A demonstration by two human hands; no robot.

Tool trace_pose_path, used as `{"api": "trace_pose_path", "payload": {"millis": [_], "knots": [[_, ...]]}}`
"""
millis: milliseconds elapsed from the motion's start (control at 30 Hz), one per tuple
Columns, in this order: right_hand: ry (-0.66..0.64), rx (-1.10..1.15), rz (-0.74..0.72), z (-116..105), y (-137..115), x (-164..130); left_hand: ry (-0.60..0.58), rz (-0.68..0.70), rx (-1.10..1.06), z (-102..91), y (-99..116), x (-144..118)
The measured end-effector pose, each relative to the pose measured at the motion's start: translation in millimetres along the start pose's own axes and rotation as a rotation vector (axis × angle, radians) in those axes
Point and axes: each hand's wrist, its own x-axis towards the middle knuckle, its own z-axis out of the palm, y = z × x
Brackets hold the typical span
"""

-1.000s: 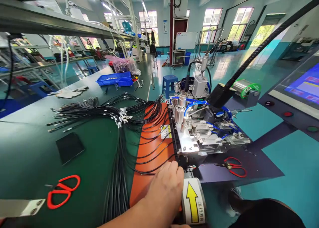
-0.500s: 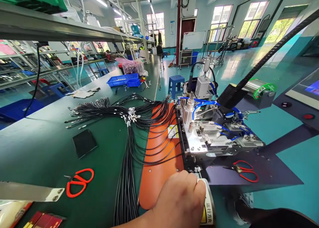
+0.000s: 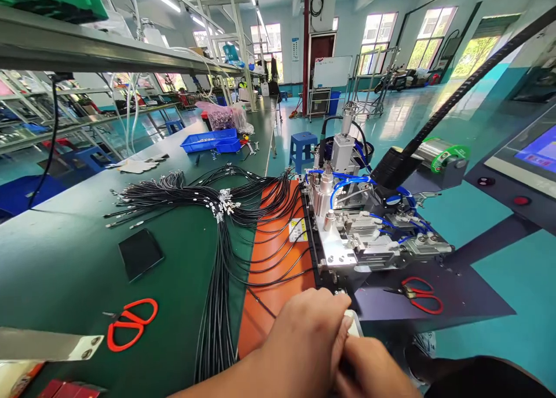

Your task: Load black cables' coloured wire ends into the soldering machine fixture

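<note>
Black cable (image 3: pixel 260 296) draped across orange mat (image 3: pixel 271 259), running under left hand (image 3: pixel 304 334) at near end of metal fixture (image 3: pixel 347 236). Left hand fingers curled down over white roller (image 3: pixel 354 322), covering most of it. Right hand (image 3: pixel 373 369) pressed against left, fingers bent; contents not discernible. Bundle of black cables (image 3: pixel 217 270) fanned over green bench (image 3: pixel 65 270). Red scissors (image 3: pixel 130 322) left of bundle; second red scissors (image 3: pixel 414 294) right of fixture.
</note>
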Motion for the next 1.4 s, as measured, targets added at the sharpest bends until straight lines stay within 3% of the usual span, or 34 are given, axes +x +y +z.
{"api": "trace_pose_path", "payload": {"millis": [67,200,467,633,1067,1200,1400], "knots": [[-0.095,0.05,0.053,-20.2,11.1,-2.1,-0.037,-0.007,-0.104,3.7,-5.9,2.7],[-0.01,0.189,0.255,-41.3,24.4,-3.3,-0.039,0.06,-0.223,20.3,-20.9,6.4],[0.151,0.451,0.234,-19.8,46.2,-13.4,0.199,0.205,-0.202,41.8,-28.1,6.2],[0.249,0.363,0.229,-18.5,63.7,-22.3,0.269,0.175,-0.112,43.7,-27.7,5.8],[0.4,0.057,-0.041,-19.7,37.9,-23.6,0.304,0.138,-0.108,45.9,-27.9,3.4],[0.425,0.043,-0.029,-23.0,35.7,-17.4,0.29,0.156,-0.118,45.6,-28.2,1.9],[0.35,0.086,0.032,-34.5,27.3,-8.0,0.291,0.187,-0.085,46.1,-28.3,2.1]]}}
